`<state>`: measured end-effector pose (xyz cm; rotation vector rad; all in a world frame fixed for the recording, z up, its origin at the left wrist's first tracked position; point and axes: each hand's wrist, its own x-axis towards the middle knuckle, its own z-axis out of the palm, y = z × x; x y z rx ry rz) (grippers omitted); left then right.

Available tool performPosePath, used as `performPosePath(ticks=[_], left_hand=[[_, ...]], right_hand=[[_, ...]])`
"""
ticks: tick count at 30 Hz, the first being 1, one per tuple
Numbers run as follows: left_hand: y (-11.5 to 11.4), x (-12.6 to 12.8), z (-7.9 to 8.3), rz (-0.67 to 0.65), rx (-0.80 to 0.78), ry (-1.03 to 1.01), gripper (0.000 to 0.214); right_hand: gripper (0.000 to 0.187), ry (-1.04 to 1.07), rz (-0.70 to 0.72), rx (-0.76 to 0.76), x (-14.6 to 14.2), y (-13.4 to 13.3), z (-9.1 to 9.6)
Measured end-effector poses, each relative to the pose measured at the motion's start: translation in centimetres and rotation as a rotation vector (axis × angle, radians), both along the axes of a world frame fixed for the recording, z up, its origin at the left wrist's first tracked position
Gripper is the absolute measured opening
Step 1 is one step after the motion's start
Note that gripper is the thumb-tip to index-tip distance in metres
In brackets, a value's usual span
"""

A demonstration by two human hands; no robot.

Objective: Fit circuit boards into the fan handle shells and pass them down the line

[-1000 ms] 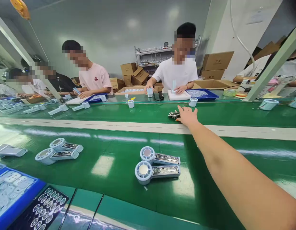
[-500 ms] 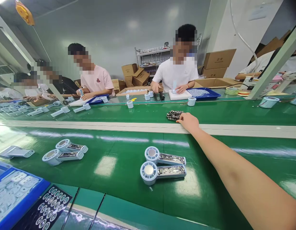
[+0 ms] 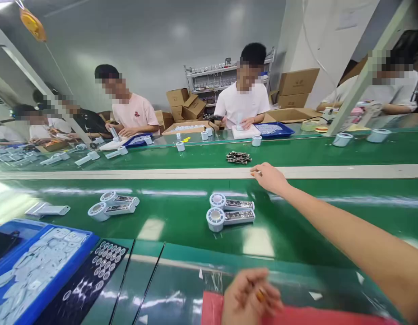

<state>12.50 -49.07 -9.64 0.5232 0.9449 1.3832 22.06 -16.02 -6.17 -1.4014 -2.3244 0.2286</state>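
My right hand [image 3: 270, 177] reaches over the white divider strip, its fingers curled together around something small I cannot make out. Just beyond its fingertips, apart from them, lies a pile of small dark-and-silver metal parts [image 3: 239, 157] on the far green belt. My left hand [image 3: 251, 295] is low in the middle, above a red surface [image 3: 211, 309]. Its fingers are smeared by motion, and a small orange spot shows by them. Between the hands, two pale-blue handheld fan bodies [image 3: 239, 217] lie side by side on the near belt, circuitry visible in their handles.
Another pair of fan bodies [image 3: 119, 209] and a pale handle piece [image 3: 48, 210] lie to the left. A blue tray [image 3: 91, 241] of white parts and a black sheet of round stickers [image 3: 105, 266] stand front left. Co-workers sit across the far belt [image 3: 202, 158].
My right hand has drawn back from the pile of metal parts toward the divider. My left hand has come into view at the bottom. The camera view has shifted.
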Motion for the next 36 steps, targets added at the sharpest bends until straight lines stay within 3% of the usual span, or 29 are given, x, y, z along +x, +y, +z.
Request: performPosePath(ticks=[3,6,8,10,12,14,17,19,22,25,30,36], left_hand=[[-0.4,0.6,0.5,0.064,0.131,0.109,0.052],[-3.1,1.3,2.4,-0.104,0.299,0.558,0.051],[-5.6,0.6,3.6,-0.164,0.453,0.843,0.053],[-8.5,-1.7,4.3,-0.073,0.505,1.1,0.047],[-11.4,-6.0,4.3,0.114,0.352,1.384,0.034],[-14.0,-11.1,3.6,0.27,0.051,1.638,0.035],[-16.3,-17.4,1.5,0.286,-0.368,1.798,0.071],[-17.0,-19.1,0.1,0.216,-0.412,1.819,0.068],[-18.2,-18.4,-1.4,0.146,-0.144,1.857,0.035],[-20.5,-16.4,-1.3,0.165,0.084,1.864,0.034],[-24.5,-14.3,-0.1,0.148,0.155,1.828,0.028],[-28.0,-13.1,-0.5,0.097,0.325,1.971,0.032]], right_hand=[[0.033,0.112,0.087,0.037,2.6,-7.1,2.7],[0.036,0.272,0.184,0.095,4.2,-14.4,3.9],[0.037,0.264,0.228,0.068,5.5,-18.6,2.9],[0.038,0.232,0.321,0.031,6.8,-22.1,0.5],[0.038,0.223,0.36,-0.017,7.6,-25.0,-2.7],[0.04,0.234,0.375,-0.069,7.6,-27.8,-5.4],[0.041,0.276,0.404,-0.125,6.1,-31.9,-7.1],[0.041,0.279,0.433,-0.155,4.5,-34.4,-6.9],[0.039,0.26,0.47,-0.207,2.3,-37.4,-5.6],[0.035,0.245,0.517,-0.243,0.9,-39.7,-4.5],[0.029,0.216,0.576,-0.24,-0.7,-43.4,-3.9],[0.035,0.104,0.512,-0.065,-3.9,-47.0,-4.5]])
